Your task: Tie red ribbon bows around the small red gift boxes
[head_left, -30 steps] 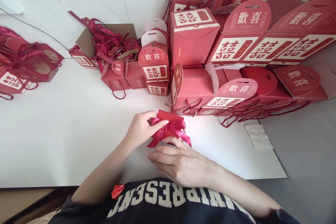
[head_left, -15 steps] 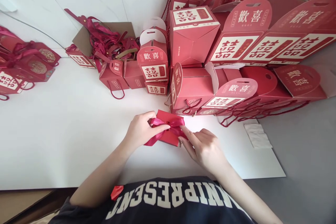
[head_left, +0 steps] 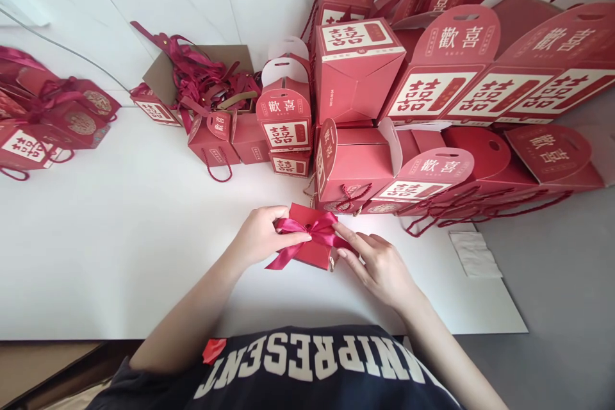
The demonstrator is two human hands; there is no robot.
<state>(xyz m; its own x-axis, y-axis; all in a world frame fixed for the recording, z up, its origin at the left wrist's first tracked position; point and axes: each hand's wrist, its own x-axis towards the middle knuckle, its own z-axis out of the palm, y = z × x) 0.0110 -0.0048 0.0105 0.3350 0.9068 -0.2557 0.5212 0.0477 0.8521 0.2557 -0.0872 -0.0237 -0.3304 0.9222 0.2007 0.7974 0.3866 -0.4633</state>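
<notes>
1. The left hand is pinching the left side of a pink ribbon bow, thumb lying across it near the knot.
2. The right hand is reaching in from the other side, its index fingertip touching the bow's right loop; thumb and index finger are standing apart, but whether other fingers are gripping ribbon, I cannot tell.
3. The bow is lying on top of a small red box, which is sitting on the white table near the middle of the frame.
4. Red printed boxes are standing stacked in the upper right.
5. An open brown carton, upper left of centre, is holding a tangle of dark red ribbons.
</notes>
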